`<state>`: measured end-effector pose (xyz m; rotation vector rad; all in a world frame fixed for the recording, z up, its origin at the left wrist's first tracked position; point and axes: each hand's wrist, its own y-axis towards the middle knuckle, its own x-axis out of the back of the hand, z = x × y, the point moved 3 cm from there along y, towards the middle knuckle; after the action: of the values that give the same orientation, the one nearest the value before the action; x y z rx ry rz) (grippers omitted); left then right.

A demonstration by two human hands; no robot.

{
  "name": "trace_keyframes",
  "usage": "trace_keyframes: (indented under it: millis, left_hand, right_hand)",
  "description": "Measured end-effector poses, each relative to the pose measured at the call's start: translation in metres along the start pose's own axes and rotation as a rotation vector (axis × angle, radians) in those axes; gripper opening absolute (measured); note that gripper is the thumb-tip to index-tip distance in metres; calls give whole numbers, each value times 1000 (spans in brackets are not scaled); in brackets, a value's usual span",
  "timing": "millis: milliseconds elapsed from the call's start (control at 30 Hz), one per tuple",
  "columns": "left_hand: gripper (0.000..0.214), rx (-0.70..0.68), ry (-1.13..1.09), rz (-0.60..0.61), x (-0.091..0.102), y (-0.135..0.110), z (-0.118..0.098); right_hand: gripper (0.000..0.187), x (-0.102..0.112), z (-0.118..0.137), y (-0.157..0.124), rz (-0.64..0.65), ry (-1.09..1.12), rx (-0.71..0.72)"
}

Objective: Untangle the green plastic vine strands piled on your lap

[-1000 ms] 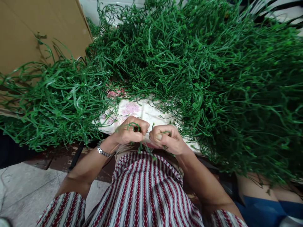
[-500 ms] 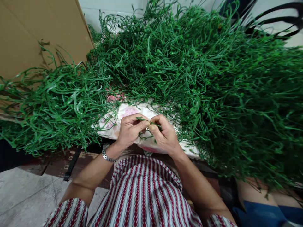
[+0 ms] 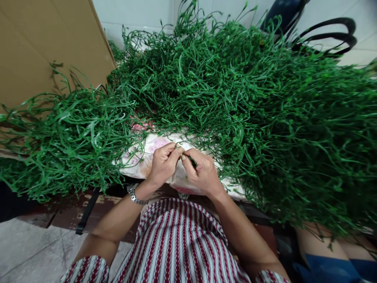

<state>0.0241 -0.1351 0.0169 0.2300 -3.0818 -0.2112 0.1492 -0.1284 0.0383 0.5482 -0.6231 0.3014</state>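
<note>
My left hand (image 3: 163, 165) and my right hand (image 3: 202, 169) meet fingertip to fingertip above a white cloth with a floral print (image 3: 137, 169). Each pinches part of a small, thin green stem (image 3: 193, 160), most of it hidden by the fingers. Beyond my hands spreads a large heap of thin, curly green stems (image 3: 224, 82), which reaches round to the right. A second heap of green stems (image 3: 76, 137), a little broader and paler, lies on my left. A metal-band watch (image 3: 136, 195) is on my left wrist.
A cardboard panel (image 3: 50, 39) stands behind the left heap. At the back right are a dark blue object (image 3: 284, 17) and black loops like straps (image 3: 330, 36). Bare legs and blue clothing of another person (image 3: 326, 267) show at bottom right. A worn brown wooden edge (image 3: 69, 216) fronts the cloth.
My hands have shifted slightly left and stay together. The green bits between the fingers have changed position, and less stem hangs below them. The view has tilted up slightly.
</note>
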Motion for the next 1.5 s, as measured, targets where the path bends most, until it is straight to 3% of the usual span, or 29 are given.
trace_keyframes:
  millis: [167,300,467,633,733,833,967,1200,1500]
  left_hand:
    - [33,237,-356,-43,-12,8,6]
    - [29,154,-225,-8,-11,12,-3]
    - [26,-42,161,218,3,14,-15]
    - [25,-28,74,469,6,18,-16]
    - [32,21,-74,470,-2,23,-13]
    - [34,63,-181,374,-10,29,-8]
    - [32,85,-184,299,-16,36,-3]
    - [38,287,-381,553,-24,41,0]
    - [39,382,-491,624,-28,37,4]
  right_hand:
    - [21,-2,-2,2,115,178,-1]
    - [14,1,-1,1,-52,61,111]
    - [12,7,0,1,-83,-39,169]
    - [14,12,-1,4,-18,-56,197]
    - [14,14,-6,8,15,-27,143]
    - [14,17,-12,13,11,0,82]
    - [17,18,-23,19,88,88,58]
    - [26,23,-35,21,182,405,8]
    - [26,26,-35,21,203,554,-66]
